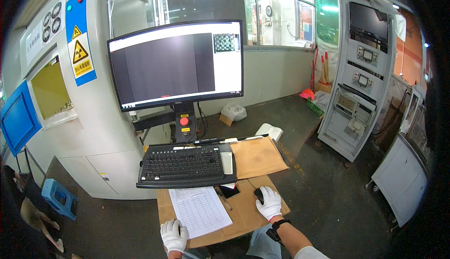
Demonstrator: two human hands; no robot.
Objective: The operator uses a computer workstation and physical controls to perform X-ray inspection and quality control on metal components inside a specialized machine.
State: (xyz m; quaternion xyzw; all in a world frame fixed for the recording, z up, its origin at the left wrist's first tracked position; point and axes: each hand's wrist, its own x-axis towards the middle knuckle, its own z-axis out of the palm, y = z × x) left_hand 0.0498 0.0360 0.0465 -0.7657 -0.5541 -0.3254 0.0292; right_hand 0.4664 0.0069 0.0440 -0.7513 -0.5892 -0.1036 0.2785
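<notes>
My right hand (270, 203), in a white knit glove, is closed over a black computer mouse (258, 194) on a cardboard sheet (253, 221). At the cardboard's near left corner, my left hand (174, 236) is gloved too, its fingers curled beside a printed table form (201, 212). A small dark patch shows by its thumb; what it holds, if anything, is unclear. A pen (224, 199) and a dark phone (229, 192) lie between the hands. Behind them stands a black keyboard (183, 164) on a tray, with a brown envelope (259, 157) to its right.
A large monitor (164, 67) rises above the keyboard, over a red stop button (184, 121). A white cabinet with warning signs (80, 55) fills the left, near a blue stool (59, 198). An instrument rack (358, 76) and a grey wheeled cabinet (401, 174) stand right.
</notes>
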